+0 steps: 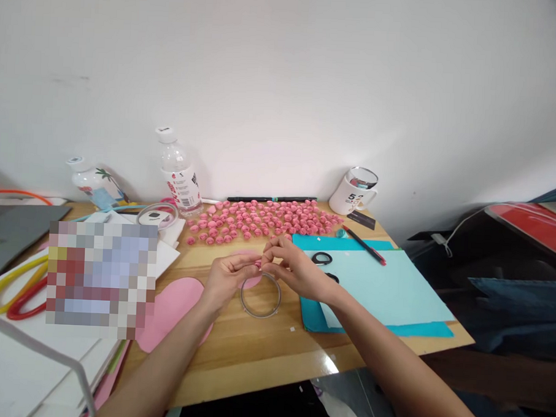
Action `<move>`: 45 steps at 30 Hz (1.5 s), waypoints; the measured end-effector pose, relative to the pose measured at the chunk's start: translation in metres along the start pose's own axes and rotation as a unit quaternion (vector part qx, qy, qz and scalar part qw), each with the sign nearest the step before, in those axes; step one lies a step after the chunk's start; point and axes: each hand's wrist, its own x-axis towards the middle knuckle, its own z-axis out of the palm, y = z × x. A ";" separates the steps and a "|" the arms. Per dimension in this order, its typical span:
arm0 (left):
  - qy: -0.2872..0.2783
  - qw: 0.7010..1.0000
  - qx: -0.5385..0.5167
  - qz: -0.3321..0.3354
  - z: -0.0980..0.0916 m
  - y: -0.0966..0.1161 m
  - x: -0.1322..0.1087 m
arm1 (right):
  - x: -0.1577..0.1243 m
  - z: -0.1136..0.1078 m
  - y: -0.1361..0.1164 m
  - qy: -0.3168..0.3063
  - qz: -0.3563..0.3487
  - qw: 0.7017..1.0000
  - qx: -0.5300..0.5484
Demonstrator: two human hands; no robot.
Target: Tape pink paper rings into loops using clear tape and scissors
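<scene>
My left hand (229, 279) pinches a small rolled pink paper rose (258, 264) between thumb and fingers. The bent fingertips of my right hand (290, 267) close on the same rose from the other side, hiding much of it. Just beneath the hands a roll of tape (278, 299) lies flat on the table. A pink paper piece (251, 282) shows partly behind the roll and my left hand. To the left, a larger rounded pink paper sheet (175, 308) is partly covered by my left forearm. Many finished-looking pink paper roses (263, 221) spread across the back of the table.
Black-handled scissors (322, 258) rest on pale blue paper (385, 287) at the right, near a black and red pen (366, 246). Behind stand a white mug (352, 193) and a clear bottle (180, 176). Papers and yellow-and-red-handled scissors (11, 289) crowd the left.
</scene>
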 end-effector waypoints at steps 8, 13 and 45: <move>-0.043 0.997 -0.052 -0.026 -0.002 0.003 -0.002 | 0.004 -0.004 0.016 -0.040 -0.001 0.999 0.006; -0.048 0.997 -0.056 -0.030 -0.003 0.000 0.000 | 0.007 -0.005 0.013 -0.040 -0.004 0.998 -0.051; 0.039 0.999 -0.027 0.018 -0.003 -0.008 0.004 | 0.014 0.017 0.025 0.103 0.193 0.918 0.332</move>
